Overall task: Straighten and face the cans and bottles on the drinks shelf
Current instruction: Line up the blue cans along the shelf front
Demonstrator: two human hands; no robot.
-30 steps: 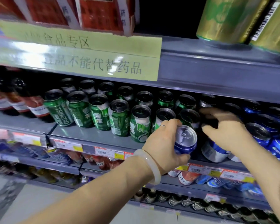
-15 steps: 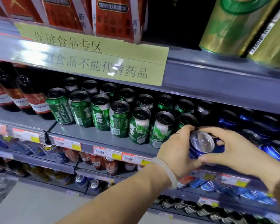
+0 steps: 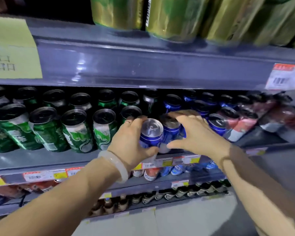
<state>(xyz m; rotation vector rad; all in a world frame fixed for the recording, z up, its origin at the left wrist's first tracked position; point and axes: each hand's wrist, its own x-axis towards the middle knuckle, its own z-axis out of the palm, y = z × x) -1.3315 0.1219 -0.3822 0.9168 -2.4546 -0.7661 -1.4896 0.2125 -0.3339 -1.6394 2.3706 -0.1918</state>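
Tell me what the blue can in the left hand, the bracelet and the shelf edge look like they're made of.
Blue can: metal, likely aluminium, with a bare silvery lid with pull tab and a glossy printed wall. Bracelet on the left hand's wrist: pale, translucent, smooth, which suggests jade or glass; cannot tell which. Shelf edge: grey painted metal by its look, with a dull sheen.

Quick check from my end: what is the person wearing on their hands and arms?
Both forearms are bare, no sleeves or gloves. The left wrist carries a pale, translucent, smooth round bangle. A thin ring sits on a left hand finger. The right hand shows no jewellery.
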